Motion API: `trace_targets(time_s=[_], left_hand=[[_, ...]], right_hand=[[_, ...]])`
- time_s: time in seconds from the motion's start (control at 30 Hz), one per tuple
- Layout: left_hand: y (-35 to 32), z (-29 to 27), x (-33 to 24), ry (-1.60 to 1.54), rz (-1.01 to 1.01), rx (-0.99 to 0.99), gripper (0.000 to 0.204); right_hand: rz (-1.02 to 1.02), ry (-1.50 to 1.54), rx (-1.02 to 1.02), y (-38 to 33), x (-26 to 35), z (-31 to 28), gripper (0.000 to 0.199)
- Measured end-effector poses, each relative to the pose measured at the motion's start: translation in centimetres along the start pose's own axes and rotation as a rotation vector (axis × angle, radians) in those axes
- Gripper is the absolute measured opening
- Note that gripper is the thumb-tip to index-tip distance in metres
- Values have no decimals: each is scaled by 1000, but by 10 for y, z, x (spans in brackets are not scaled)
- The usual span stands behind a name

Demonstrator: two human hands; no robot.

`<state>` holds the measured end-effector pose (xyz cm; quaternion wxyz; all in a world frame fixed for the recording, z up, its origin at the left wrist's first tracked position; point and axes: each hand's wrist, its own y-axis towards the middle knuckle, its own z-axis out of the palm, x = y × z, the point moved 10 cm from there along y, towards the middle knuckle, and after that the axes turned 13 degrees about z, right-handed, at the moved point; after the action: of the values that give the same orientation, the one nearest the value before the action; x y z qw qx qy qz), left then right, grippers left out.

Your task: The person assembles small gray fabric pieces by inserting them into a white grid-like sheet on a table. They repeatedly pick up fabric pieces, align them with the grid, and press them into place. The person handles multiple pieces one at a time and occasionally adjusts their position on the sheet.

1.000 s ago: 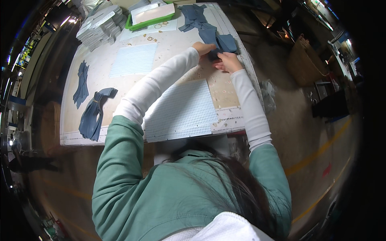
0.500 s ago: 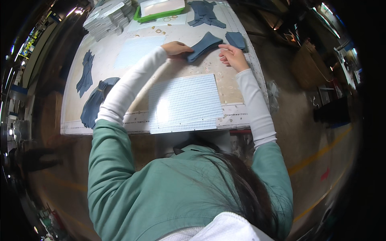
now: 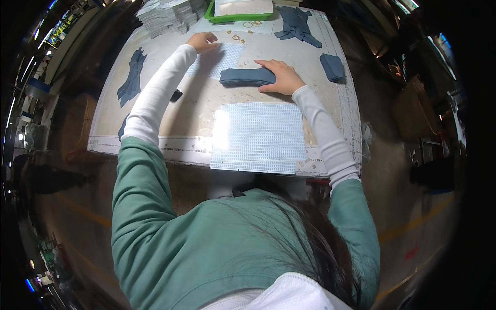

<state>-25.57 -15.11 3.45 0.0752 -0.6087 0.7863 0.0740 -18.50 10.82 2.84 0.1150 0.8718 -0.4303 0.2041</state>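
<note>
A flat stack of dark blue cut fabric pieces lies lengthwise across the middle of the table. My right hand is closed on its right end, thumb at the near side and fingers over the far side. Farther off to the left, my left hand is held above the far edge of a printed sheet, fingers apart and with nothing in them. Just right of its fingertips lie several small yellowish rubber bands.
Gridded sheets lie at the near edge. Other blue fabric piles rest at far right, right and left. A green tray and stacked grey-white pieces stand at the back. A small black thing sits beside my left sleeve.
My left hand has let go of the blue stack and moved away toward the rubber bands. My right hand has taken hold of the stack's right end, and the stack now lies more level.
</note>
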Motion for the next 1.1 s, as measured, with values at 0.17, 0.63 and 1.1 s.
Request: trace_targets(time_s=[0.17, 0.63, 1.1], left_hand=[[18, 17, 0, 76, 133, 13, 72], [19, 5, 37, 3, -17, -68, 57], [-100, -171, -84, -253, 352, -381, 19]], right_hand=[[5, 11, 3, -3, 0, 5, 73], [-25, -4, -48, -4, 1, 1, 61], [-180, 5, -359, -13, 10, -38, 68]])
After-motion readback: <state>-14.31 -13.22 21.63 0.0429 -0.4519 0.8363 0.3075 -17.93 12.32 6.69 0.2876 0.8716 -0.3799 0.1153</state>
